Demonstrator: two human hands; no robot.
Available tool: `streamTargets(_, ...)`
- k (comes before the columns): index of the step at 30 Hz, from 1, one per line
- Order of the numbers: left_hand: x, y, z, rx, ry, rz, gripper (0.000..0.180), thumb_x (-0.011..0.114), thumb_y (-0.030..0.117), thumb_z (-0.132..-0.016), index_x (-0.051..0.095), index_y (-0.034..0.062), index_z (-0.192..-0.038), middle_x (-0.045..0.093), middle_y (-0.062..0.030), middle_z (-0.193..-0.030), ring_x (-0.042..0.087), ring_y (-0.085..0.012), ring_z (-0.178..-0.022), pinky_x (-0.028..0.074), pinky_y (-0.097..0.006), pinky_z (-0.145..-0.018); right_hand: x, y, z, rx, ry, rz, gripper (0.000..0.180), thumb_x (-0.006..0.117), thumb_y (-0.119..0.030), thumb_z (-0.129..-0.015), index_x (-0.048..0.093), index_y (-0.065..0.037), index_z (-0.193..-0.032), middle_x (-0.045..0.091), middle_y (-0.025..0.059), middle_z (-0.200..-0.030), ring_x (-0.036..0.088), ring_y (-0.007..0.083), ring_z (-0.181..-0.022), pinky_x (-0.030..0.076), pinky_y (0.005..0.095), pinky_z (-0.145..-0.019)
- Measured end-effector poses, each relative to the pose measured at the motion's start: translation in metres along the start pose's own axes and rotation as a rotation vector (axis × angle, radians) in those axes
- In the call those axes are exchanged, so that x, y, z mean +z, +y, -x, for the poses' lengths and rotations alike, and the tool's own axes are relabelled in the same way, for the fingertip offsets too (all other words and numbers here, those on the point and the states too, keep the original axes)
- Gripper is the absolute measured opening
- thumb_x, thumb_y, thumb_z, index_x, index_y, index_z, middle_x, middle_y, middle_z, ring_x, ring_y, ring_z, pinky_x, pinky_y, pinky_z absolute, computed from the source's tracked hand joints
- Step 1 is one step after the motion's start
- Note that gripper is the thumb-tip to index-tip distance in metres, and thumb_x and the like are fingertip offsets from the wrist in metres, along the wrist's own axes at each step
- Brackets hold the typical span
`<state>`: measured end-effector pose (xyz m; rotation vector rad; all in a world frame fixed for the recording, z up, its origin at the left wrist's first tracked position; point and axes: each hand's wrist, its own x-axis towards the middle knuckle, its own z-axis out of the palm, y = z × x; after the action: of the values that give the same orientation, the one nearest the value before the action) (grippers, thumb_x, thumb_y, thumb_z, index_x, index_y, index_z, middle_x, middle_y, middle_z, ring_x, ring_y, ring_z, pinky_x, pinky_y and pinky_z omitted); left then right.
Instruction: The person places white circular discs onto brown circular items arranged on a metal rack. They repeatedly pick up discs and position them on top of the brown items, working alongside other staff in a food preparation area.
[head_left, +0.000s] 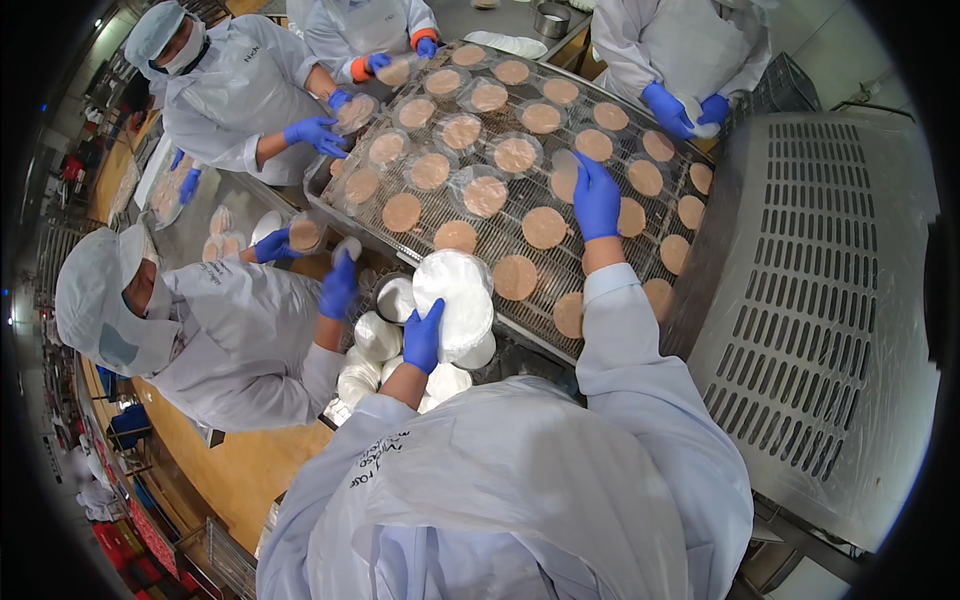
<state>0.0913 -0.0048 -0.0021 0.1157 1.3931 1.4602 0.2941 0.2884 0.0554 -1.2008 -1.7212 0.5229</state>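
My left hand grips a stack of thin white round sheets just off the near edge of the conveyor. Reaching out over the wire-mesh conveyor belt, my blue-gloved right hand has its fingertips at the edge of a single translucent round sheet, which lies over or just above a pale pinkish-brown patty. Several bare round patties surround that hand. Others farther left have clear round sheets on them, such as one patty near the belt's middle.
More white sheet stacks and a metal container sit by my left forearm. A slotted metal housing stands at the right. Gloved co-workers handle sheets and patties at the left, beside me, and across the belt.
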Motion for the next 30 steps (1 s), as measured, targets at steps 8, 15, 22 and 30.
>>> streamTargets(8, -0.063, 0.080, -0.007, 0.146, -0.065, -0.174, 0.045, 0.063, 0.020, -0.085, 0.049, -0.0045, -0.120, 0.058, -0.0119, -0.110, 0.058, -0.0189, -0.097, 0.048, -0.031, -0.082, 0.129, -0.093, 0.118, -0.240, -0.563, 0.267, 0.041, 0.059, -0.029, -0.084, 0.055, -0.006, -0.117, 0.061, 0.0203, -0.105, 0.058, 0.0335, -0.099, 0.046, 0.0431, -0.085)
streamTargets(15, -0.021, 0.006, -0.030, 0.089, -0.056, -0.161, 0.047, 0.064, 0.024, -0.085, 0.050, -0.0053, -0.119, 0.059, -0.0118, -0.110, 0.059, -0.0186, -0.095, 0.048, -0.029, -0.083, 0.105, -0.038, 0.148, 0.136, -0.544, -0.179, 0.025, 0.058, -0.021, -0.084, 0.064, 0.001, -0.095, 0.065, 0.0185, -0.088, 0.063, 0.0264, -0.084, 0.048, 0.0367, -0.078)
streamTargets(22, -0.041, 0.022, 0.009, 0.053, -0.052, -0.085, 0.048, 0.063, 0.021, -0.085, 0.048, -0.0053, -0.122, 0.059, -0.0127, -0.110, 0.059, -0.0197, -0.096, 0.049, -0.030, -0.081, 0.014, 0.004, 0.043, 0.160, -0.241, 0.281, 0.018, 0.053, -0.011, -0.083, 0.066, -0.002, -0.092, 0.065, 0.0190, -0.086, 0.064, 0.0306, -0.079, 0.050, 0.0388, -0.070)
streamTargets(30, -0.030, 0.025, -0.001, 0.024, -0.002, -0.056, 0.048, 0.063, 0.022, -0.085, 0.048, -0.0054, -0.121, 0.059, -0.0128, -0.110, 0.060, -0.0207, -0.094, 0.050, -0.031, -0.079, 0.055, -0.010, 0.078, 0.224, -0.525, 0.249, 0.028, 0.052, -0.012, -0.081, 0.064, -0.006, -0.105, 0.062, 0.0199, -0.104, 0.057, 0.0352, -0.101, 0.044, 0.0409, -0.091)
